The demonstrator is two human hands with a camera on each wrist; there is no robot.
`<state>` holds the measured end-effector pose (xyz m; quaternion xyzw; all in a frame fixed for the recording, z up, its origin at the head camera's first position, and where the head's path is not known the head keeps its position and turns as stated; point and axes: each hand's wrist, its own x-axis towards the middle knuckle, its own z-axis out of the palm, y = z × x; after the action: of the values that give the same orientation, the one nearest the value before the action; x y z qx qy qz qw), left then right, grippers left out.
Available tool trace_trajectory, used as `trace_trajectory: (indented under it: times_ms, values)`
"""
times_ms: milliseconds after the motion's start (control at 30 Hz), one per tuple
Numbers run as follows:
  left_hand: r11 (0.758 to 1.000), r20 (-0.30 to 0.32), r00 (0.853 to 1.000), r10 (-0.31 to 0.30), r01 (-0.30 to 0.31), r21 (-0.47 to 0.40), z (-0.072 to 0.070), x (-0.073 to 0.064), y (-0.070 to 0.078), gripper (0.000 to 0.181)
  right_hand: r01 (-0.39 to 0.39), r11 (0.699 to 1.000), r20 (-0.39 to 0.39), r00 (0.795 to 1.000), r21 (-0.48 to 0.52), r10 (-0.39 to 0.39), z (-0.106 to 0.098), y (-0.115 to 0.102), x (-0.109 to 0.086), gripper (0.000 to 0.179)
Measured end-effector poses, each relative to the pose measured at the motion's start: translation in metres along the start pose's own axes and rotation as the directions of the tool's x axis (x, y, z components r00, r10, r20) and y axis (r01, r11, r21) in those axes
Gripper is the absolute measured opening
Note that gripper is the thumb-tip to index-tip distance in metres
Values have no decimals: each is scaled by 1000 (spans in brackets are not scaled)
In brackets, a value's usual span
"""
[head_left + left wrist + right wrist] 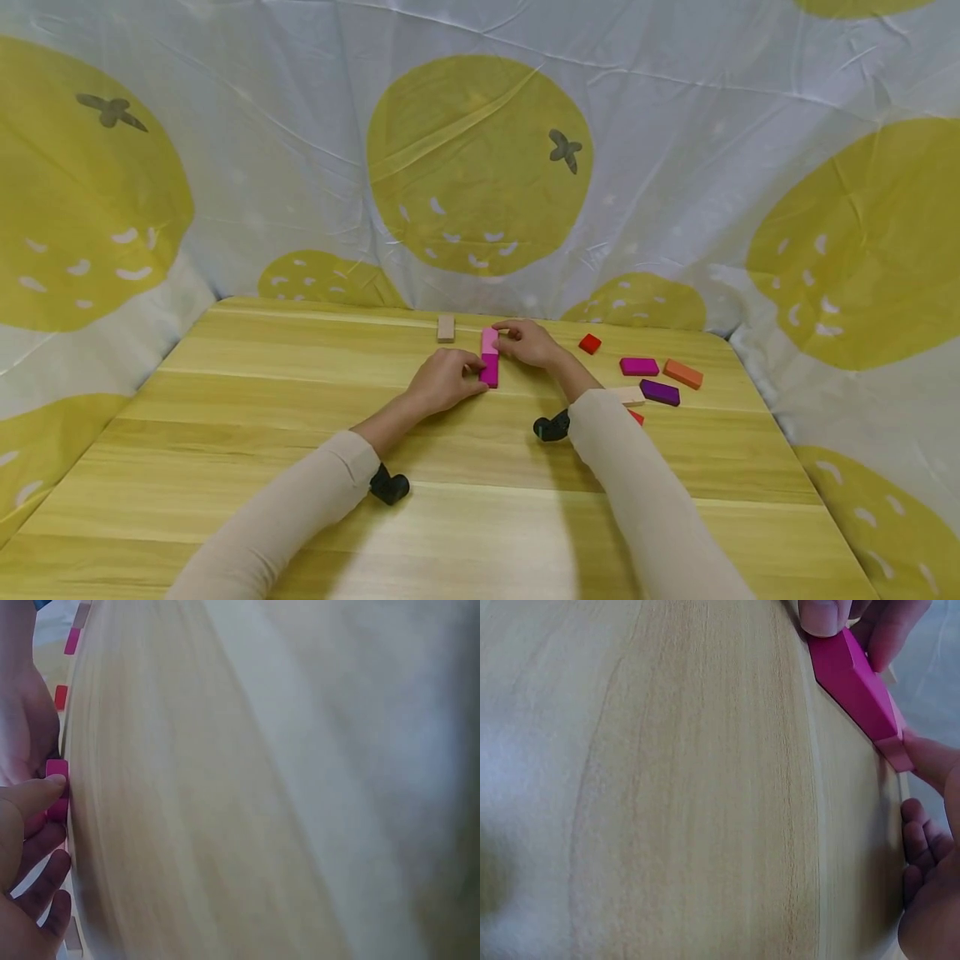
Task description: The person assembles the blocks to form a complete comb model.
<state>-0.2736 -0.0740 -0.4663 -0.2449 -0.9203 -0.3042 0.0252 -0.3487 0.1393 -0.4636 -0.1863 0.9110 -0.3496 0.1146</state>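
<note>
A magenta block (pixel 489 372) and a light pink block (pixel 490 340) lie end to end on the table, the pink one farther from me. My left hand (pixel 446 381) pinches the magenta block, thumb at its near end; in the left wrist view the thumb presses on the magenta block (pixel 57 766). From the other side, my right hand (pixel 527 342) pinches the pink block near its far end. In the right wrist view the pink block (pixel 894 752) meets the magenta block (pixel 859 686), and the right hand's other fingers curl beside them.
A plain wood block (pixel 446 328) stands left of the pair. On the right lie a red block (pixel 590 343), another magenta block (pixel 639 367), an orange block (pixel 683 374) and a purple block (pixel 660 392). A pale block (pixel 628 396) and a red piece are partly hidden by the right sleeve.
</note>
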Motion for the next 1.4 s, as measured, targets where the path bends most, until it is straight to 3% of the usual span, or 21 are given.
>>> trace_trajectory:
  times_ms: [267,467,733,833,967,1133,1400]
  values:
    - [1000,19,1000,-14,14,-13,-5,-2,-1,31,45,999,-39,998,-7,-45,3,2,-3,53]
    - [998,14,999,-43,44,-44,-27,-9,-14,38,87,995,-18,996,55,-86,0,-1,-15,52]
    - [984,-21,986,-165,164,-63,-50,-14,-42,39,201,979,42,978,36,-202,2,3,-22,52]
    - [974,-28,978,-207,203,-100,-56,-13,-50,40,209,978,50,977,14,-209,4,5,-22,51]
    - [967,-39,978,-203,194,-166,-62,-5,-62,46,168,985,67,983,30,-169,6,3,-25,53]
    - [969,7,988,-153,151,-196,-66,11,-74,62,147,987,54,987,57,-150,9,3,-25,53]
    - [947,114,975,-188,211,-242,-67,25,-86,80,115,991,34,992,68,-117,11,3,-23,54]
